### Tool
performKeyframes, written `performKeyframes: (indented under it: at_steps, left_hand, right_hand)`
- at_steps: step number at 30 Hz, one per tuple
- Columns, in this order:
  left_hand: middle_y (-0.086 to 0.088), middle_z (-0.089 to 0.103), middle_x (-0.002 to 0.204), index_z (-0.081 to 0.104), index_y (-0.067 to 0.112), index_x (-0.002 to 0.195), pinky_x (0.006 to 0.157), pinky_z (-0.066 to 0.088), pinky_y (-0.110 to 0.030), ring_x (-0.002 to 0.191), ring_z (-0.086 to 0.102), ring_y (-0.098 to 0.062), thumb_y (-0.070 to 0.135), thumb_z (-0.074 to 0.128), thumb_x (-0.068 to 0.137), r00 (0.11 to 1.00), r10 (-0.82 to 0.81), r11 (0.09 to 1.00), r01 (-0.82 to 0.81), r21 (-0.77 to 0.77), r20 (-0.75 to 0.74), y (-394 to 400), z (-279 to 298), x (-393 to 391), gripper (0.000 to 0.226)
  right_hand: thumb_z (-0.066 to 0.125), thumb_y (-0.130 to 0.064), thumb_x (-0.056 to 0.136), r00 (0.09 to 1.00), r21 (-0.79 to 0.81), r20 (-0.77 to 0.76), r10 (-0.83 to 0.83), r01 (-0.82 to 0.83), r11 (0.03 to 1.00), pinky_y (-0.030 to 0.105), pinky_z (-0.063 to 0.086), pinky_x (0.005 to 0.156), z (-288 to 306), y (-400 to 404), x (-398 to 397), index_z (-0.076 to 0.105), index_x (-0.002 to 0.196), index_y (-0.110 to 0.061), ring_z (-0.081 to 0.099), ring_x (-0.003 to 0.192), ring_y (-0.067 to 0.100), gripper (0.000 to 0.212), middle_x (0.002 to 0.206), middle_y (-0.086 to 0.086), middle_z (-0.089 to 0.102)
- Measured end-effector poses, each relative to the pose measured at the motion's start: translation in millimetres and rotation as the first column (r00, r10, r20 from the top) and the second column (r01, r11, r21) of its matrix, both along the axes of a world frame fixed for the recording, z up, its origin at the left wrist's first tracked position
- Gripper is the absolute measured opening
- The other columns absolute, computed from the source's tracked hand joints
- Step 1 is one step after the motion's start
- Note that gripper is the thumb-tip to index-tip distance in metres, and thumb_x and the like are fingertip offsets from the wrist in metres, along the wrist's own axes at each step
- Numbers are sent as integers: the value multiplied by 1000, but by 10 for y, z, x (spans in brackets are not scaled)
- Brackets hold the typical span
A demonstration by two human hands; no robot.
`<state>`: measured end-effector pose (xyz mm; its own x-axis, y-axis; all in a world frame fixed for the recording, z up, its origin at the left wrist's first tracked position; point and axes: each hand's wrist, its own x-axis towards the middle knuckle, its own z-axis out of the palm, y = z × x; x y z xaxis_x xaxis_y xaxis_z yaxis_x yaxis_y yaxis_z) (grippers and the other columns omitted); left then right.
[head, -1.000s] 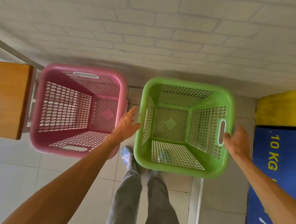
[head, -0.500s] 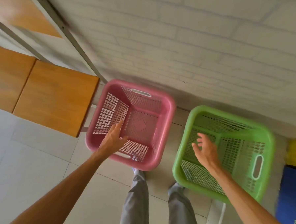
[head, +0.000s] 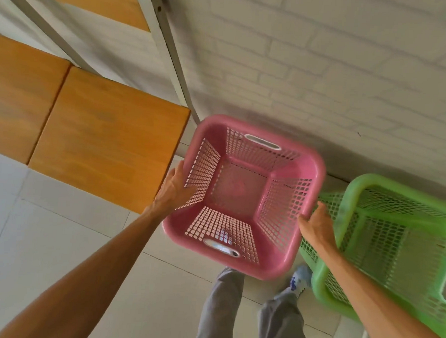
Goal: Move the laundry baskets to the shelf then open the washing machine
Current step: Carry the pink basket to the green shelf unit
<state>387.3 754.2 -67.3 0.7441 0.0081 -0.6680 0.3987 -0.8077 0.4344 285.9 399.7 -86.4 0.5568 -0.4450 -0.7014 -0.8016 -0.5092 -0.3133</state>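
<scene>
An empty pink laundry basket (head: 244,193) with mesh walls stands in the middle of the view, in front of my legs. My left hand (head: 173,189) grips its left rim. My right hand (head: 317,223) holds its right rim. Just to the right stands an empty green laundry basket (head: 398,245), close against the pink one. A wooden shelf (head: 107,137) on a grey metal frame (head: 169,47) lies to the left of the pink basket, with a higher board above it. The washing machine is out of view.
A white brick wall (head: 325,70) runs behind both baskets. The floor is pale tile (head: 58,237). My grey trouser legs (head: 219,313) and shoes stand just below the pink basket.
My view has swung left, and the blue and yellow machine has left the frame. Both hands left the green basket and closed on the pink basket's side rims.
</scene>
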Motion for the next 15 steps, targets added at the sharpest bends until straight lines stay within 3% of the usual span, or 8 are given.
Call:
performKeyframes:
  at_steps: [2,4,6,8,10,12,15]
  left_hand:
    - [-11,54,130,17,28,152,94,50,-54,117,53,-29,35,60,90,1000,24,998,-25,-64,-9,6,-91,34,76]
    - [-4,56,121,16,34,150,84,51,-41,107,54,-20,35,57,91,999,29,994,-30,-102,-15,63,-260,29,72]
    - [-5,57,118,13,37,150,72,58,-38,101,62,-25,38,57,87,998,53,989,-57,-134,-30,128,-405,39,76]
    - [-7,60,112,13,33,151,58,61,-31,88,70,-25,35,59,85,996,67,987,-74,-145,-50,122,-396,76,80]
    - [-2,61,102,15,20,153,50,55,-19,77,69,-16,22,59,92,996,69,987,-77,-139,-56,110,-341,104,75]
    - [4,60,94,16,15,154,45,52,-16,70,67,-12,12,58,94,994,84,983,-94,-156,-65,75,-149,71,73]
    - [-7,63,107,16,21,155,44,53,-19,71,68,-17,21,62,92,993,116,983,-119,-141,-33,76,252,-162,78]
  right_hand:
    - [64,-14,89,1000,-53,-12,-12,12,999,30,52,40,-40,39,37,32,137,0,67,57,24,59,88,13,66]
    - [62,-10,90,999,-40,-32,-15,13,999,29,53,39,-77,46,55,34,133,-2,66,55,23,52,87,13,66]
    - [59,-6,91,998,-14,-63,-19,18,1000,23,48,35,-105,20,68,33,133,-4,65,53,21,49,83,11,65]
    - [56,-4,92,995,5,-98,-9,10,1000,23,45,37,-140,-28,63,28,137,-4,62,53,19,53,83,11,65]
    - [54,-6,92,994,16,-99,-40,42,999,29,50,45,-115,-74,59,20,145,-5,61,58,21,63,83,10,64]
    - [54,-9,92,997,26,-54,-54,56,998,35,56,56,42,-99,36,20,148,-10,64,66,23,65,83,7,62]
    - [50,-14,97,998,-3,48,-27,28,1000,27,47,45,501,-122,-40,27,147,-12,61,55,19,55,73,-1,59]
